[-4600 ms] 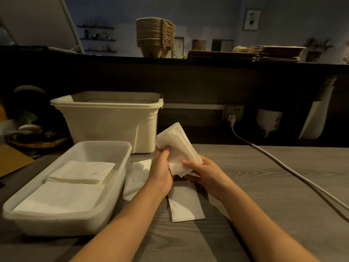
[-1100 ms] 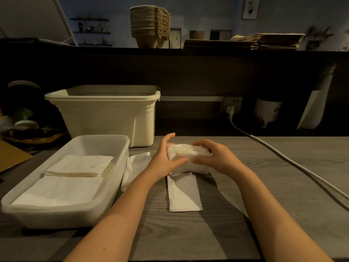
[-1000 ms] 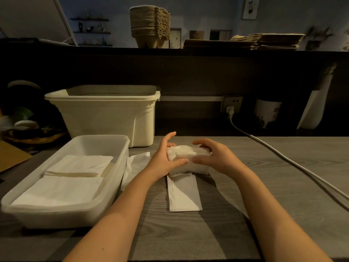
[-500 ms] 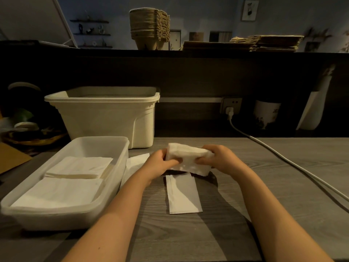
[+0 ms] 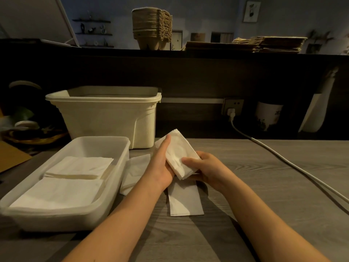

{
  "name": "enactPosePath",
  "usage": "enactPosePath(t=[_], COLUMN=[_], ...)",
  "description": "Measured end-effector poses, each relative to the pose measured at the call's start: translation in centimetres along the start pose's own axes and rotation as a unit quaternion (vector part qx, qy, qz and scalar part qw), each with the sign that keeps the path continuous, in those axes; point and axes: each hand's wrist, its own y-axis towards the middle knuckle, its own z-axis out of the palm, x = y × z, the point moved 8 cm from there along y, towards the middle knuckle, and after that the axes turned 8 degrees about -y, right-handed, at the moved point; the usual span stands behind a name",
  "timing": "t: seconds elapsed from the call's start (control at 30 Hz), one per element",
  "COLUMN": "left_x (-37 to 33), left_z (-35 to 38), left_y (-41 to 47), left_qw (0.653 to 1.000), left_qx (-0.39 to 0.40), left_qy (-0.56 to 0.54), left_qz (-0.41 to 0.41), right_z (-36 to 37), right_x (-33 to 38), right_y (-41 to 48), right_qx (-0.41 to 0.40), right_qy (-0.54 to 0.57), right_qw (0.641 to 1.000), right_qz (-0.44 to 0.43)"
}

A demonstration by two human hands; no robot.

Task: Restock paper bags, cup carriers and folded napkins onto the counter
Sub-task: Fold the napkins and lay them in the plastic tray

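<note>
Ideally, the napkin stack (image 5: 177, 152) gets its edges squared before being set down. The right hand (image 5: 207, 167) pinches its near end, thumb on top; the left hand (image 5: 162, 165) presses straight fingers along its left edge. Held above the bench (image 5: 264, 176), its long axis points away, far end raised leftward.

Bare forearms (image 5: 122, 220) — bare left hand (image 5: 159, 168), right hand (image 5: 206, 168)

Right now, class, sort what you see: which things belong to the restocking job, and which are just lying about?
Job: napkin bundle held between left hand and right hand; loose napkins; napkin tray; cup carriers; paper bags.
Lying about: power cable; wall socket; white pot.
</note>
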Motion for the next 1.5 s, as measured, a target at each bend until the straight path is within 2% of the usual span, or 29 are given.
enactPosePath(t=[0.1,0.2,0.3,0.37,0.47,0.53,0.6,0.7,0.83,0.93,1.07,1.2,1.27,1.3,1.4,1.5], left_x=[0.6,0.5,-0.8,-2.3,-5.7,-7.5,-8.2,-8.1,-7.8,-7.5,-7.0,-6.1,-5.5,-5.3,-4.0,-1.8], left_z=[-0.5,-1.6,-2.2,-2.5,-3.0,-2.8,-2.4,-2.0,-1.5,-0.9,-0.3,-0.7,-0.8,-0.9,-0.8,-0.6], left_y=[0.3,1.1,1.1,0.9,0.3,-0.6,-1.1,-1.3,-1.4,-1.5,-1.5,-1.0,-0.8,-0.8,-0.6,-0.7], left_qw=[1.000,0.996,0.988,0.986,0.968,0.949,0.936,0.933,0.934,0.927,0.918,0.938,0.949,0.951,0.952,0.955], left_qx=[-0.020,-0.067,-0.112,-0.124,-0.146,-0.152,-0.146,-0.136,-0.127,-0.111,-0.095,-0.090,-0.083,-0.081,-0.077,-0.059], left_qy=[0.015,0.057,0.080,0.061,0.064,0.101,0.129,0.158,0.179,0.224,0.273,0.254,0.240,0.244,0.273,0.287], left_qz=[0.000,0.030,0.068,0.093,0.193,0.258,0.294,0.292,0.280,0.280,0.272,0.218,0.186,0.173,0.118,0.044], right_z=[0.1,0.7,1.5,1.0,-0.5,-0.7,-0.5,-0.1,0.7,1.4,1.2,0.1,-1.2,-2.2,-6.4,-8.7], right_x=[-0.1,-0.2,0.3,1.1,1.4,0.4,-0.3,-0.2,0.3,1.1,2.8,4.4,4.7,5.0,5.6,5.7], right_y=[0.1,0.0,-0.3,-0.3,0.4,0.7,0.6,0.2,-0.2,-0.7,-1.0,-1.4,-1.3,-1.4,-2.6,-4.0], right_qx=[-0.003,0.024,0.049,0.017,-0.040,0.001,0.039,0.056,0.072,0.076,0.043,0.009,-0.038,-0.089,-0.279,-0.356], right_qy=[0.014,-0.021,-0.089,-0.181,-0.388,-0.494,-0.536,-0.502,-0.509,-0.489,-0.377,-0.256,-0.210,-0.194,-0.092,0.051], right_qw=[1.000,0.999,0.995,0.982,0.918,0.867,0.842,0.862,0.855,0.862,0.913,0.949,0.958,0.956,0.929,0.897], right_qz=[0.005,0.009,-0.013,-0.046,-0.078,-0.061,-0.049,-0.044,-0.073,-0.107,-0.149,-0.183,-0.191,-0.199,-0.225,-0.256])
